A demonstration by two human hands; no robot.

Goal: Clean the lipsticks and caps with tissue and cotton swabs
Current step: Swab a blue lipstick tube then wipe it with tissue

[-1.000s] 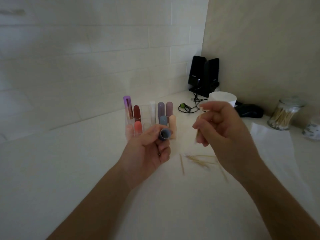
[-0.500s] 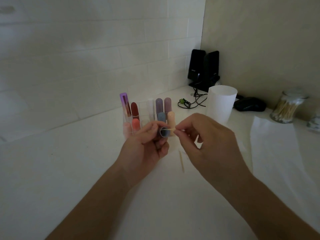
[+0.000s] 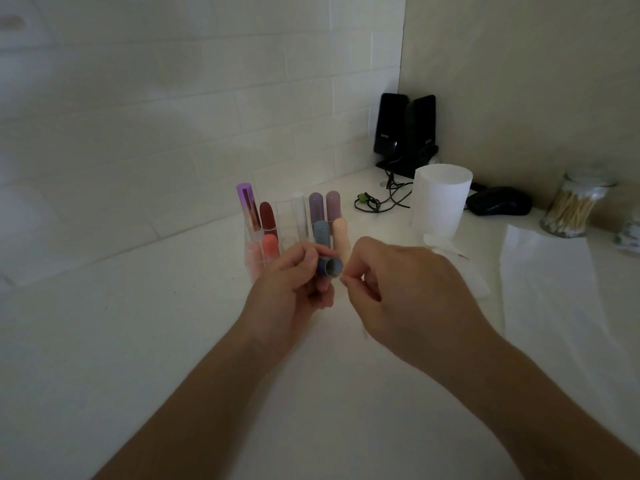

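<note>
Above the middle of the white desk (image 3: 104, 358), the left grip (image 3: 294, 289) is curled around a blue-grey lipstick cap (image 3: 329, 266), thumb on top and fingers beneath, with the cap's open mouth turned toward the right grip (image 3: 408, 296). The right grip's thumb and forefinger are pinched together just beside the rim of the cap, apparently on a cotton swab (image 3: 343, 275), though the stick is too thin and blurred to be sure of. Just behind the hands, toward the back edge of the desk, a clear holder (image 3: 287, 216) carries the other lipsticks (image 3: 266, 216) upright in rows: purple, dark red, pink, coral, white, lilac, blue and peach. Farther right stands a white tissue roll (image 3: 441, 199), with a crumpled tissue (image 3: 446, 244) at its foot and a flat tissue sheet (image 3: 554, 289) spread toward the right edge. A glass jar of swabs (image 3: 571, 209) stands near the back right. In the back corner are two black speakers (image 3: 405, 133), with a tangled cable (image 3: 377, 199) in front of them and a dark mouse (image 3: 498, 200) beside the roll.
</note>
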